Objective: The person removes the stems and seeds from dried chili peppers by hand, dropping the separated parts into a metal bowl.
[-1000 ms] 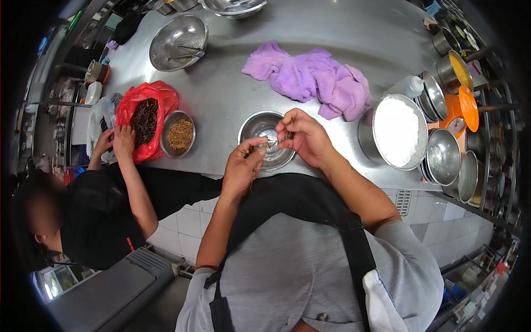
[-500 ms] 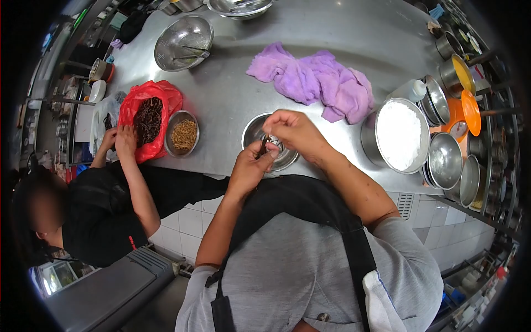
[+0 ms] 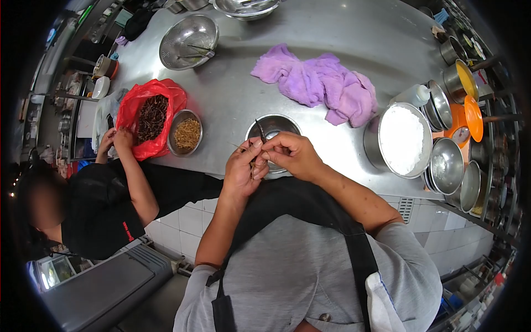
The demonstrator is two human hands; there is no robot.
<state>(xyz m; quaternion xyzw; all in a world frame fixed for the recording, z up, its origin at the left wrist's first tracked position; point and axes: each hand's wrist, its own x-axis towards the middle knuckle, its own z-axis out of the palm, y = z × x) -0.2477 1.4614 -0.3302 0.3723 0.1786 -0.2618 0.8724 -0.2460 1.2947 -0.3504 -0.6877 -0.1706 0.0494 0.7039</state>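
Note:
My left hand (image 3: 241, 169) is closed around a dark dried chili (image 3: 260, 130) that stands up between thumb and fingers, with thin pale stems showing beside it. My right hand (image 3: 296, 155) meets it there, its thumb and forefinger pinched at the chili's lower end. Both hands are just over the near side of a small steel bowl (image 3: 292, 125), whose contents they mostly hide. To the left, a red plastic bag (image 3: 176, 94) holds many dark dried chilies (image 3: 153, 116). Against it stands a steel bowl (image 3: 200, 145) of yellowish stems (image 3: 187, 134).
A co-worker's hands (image 3: 117, 141) are at the bag's left edge. Purple cloths (image 3: 310, 83) lie crumpled beyond my bowl. A pot of white powder (image 3: 405, 141), stacked bowls (image 3: 445, 166) and an orange scale (image 3: 459, 130) stand right. A colander (image 3: 188, 41) sits far left.
My right hand has come down and closer to my left. The dark chili now points upward from my fingers. The view has shifted slightly.

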